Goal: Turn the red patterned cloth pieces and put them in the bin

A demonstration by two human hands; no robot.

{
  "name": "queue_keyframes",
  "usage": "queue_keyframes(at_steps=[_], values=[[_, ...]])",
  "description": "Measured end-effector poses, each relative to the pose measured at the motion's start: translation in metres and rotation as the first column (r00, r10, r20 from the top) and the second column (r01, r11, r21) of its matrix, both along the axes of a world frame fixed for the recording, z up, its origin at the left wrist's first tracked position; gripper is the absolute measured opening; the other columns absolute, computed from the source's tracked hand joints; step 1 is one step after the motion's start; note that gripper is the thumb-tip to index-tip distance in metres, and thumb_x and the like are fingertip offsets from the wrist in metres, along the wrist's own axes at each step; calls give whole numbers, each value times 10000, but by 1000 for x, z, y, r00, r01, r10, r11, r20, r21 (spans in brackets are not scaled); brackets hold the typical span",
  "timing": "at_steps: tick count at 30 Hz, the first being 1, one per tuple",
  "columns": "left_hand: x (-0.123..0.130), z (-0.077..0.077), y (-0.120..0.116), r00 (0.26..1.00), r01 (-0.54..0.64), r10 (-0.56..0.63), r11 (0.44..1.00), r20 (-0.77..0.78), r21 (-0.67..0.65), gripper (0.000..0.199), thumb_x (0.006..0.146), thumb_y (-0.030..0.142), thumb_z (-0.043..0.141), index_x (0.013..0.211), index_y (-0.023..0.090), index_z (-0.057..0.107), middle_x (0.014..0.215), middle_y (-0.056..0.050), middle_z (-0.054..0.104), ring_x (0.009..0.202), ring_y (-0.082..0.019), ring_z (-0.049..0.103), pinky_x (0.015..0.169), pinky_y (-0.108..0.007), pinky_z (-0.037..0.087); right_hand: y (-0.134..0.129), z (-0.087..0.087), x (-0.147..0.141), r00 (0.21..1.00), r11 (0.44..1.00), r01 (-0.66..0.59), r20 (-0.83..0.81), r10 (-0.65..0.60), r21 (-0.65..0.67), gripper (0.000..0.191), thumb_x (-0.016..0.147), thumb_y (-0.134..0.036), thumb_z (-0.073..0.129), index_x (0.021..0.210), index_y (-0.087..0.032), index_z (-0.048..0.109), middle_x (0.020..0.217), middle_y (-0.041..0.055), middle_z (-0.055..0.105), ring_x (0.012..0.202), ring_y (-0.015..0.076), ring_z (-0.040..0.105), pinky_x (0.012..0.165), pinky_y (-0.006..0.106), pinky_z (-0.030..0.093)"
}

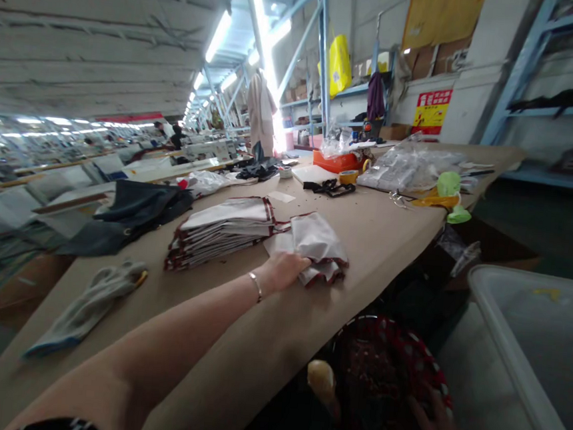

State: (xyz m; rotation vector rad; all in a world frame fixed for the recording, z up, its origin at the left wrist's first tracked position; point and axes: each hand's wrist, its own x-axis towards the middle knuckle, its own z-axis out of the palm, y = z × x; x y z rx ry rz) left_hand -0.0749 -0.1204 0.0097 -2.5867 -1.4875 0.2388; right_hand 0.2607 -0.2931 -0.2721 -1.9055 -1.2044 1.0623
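My left hand (285,272), with a bracelet at the wrist, is closed on the near edge of a folded white cloth (317,236) with dark red trim, which lies on the brown-covered table. Just left of it sits a stack of folded white cloths (225,226) with the same trim. Low on the right, in dim light, my right hand (436,425) has its fingers stretched out and apart. It is at the side of a round, dark red patterned thing (378,363), whose kind I cannot make out. A pale rounded knob (321,378) shows beside that thing.
A grey work glove (92,305) lies on the table (234,357) at left, with dark fabric (141,212) beyond. Farther back are an orange tray (336,160), a yellow tape roll (348,177) and plastic bags (408,165). A large white bin (498,367) stands at right.
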Motion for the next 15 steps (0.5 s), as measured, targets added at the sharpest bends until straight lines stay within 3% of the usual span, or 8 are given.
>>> queue_keyframes(at_steps=[5,8,12,15], values=[[-71,-7,-113,995,46,-45,999,89,-7,283,892,102,443,1084,225,612,1010,-58,684,860,-156,672,733,-222,508,-21,29,6,999,999,41,8,-41,14,742,629,-676,510,1193,-194,492,1105,141,671,1033,334,644,908,444,498],[-100,-13,-166,986,39,-38,999,163,-5,355,872,70,446,1159,229,581,1124,-80,656,995,-175,647,835,-261,521,-41,33,4,999,1000,-8,36,8,17,759,606,-696,522,1178,-197,507,1070,132,681,1011,339,653,915,455,494],[-118,-7,-204,943,56,-41,998,329,-36,693,725,-26,486,1363,241,440,1446,-112,443,1334,-252,414,1073,-413,396,-56,32,7,994,997,-69,87,67,23,730,651,-701,516,1173,-192,520,1071,139,679,978,340,663,895,480,507],[-120,9,-210,825,-30,53,998,562,-49,693,711,23,519,1376,191,419,1386,-113,512,1279,-232,477,1055,-387,420,-58,44,9,989,983,-88,132,66,164,642,732,-663,503,1166,-191,542,1053,131,676,959,321,667,845,468,536]])
